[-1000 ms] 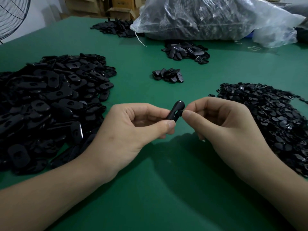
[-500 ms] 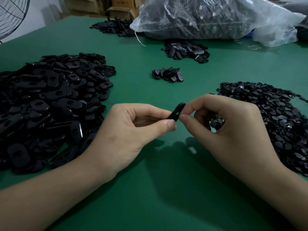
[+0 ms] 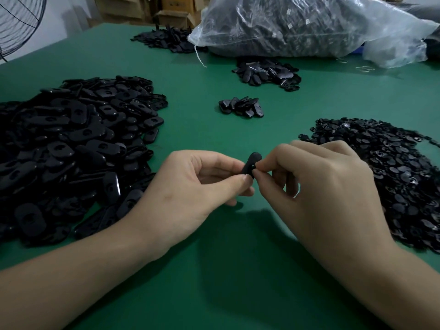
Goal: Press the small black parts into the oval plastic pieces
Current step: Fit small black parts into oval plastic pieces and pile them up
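Note:
My left hand (image 3: 190, 191) pinches a black oval plastic piece (image 3: 251, 163) between thumb and forefinger, holding it on edge above the green table (image 3: 214, 270). My right hand (image 3: 316, 186) meets it from the right, with thumb and forefinger tips pinched against the piece's side; any small black part between them is hidden. A large heap of oval pieces (image 3: 71, 148) lies to the left. A spread of small black parts (image 3: 392, 172) lies to the right.
A small cluster of oval pieces (image 3: 241, 107) sits mid-table, another pile (image 3: 266, 73) behind it and a third (image 3: 166, 40) at the far back. A big clear plastic bag (image 3: 309, 25) of parts lies at the back. A fan (image 3: 19, 22) stands at the left edge.
My right hand's fingers have closed in tighter against the oval piece, and the piece has tilted slightly more upright. My left hand has held its place.

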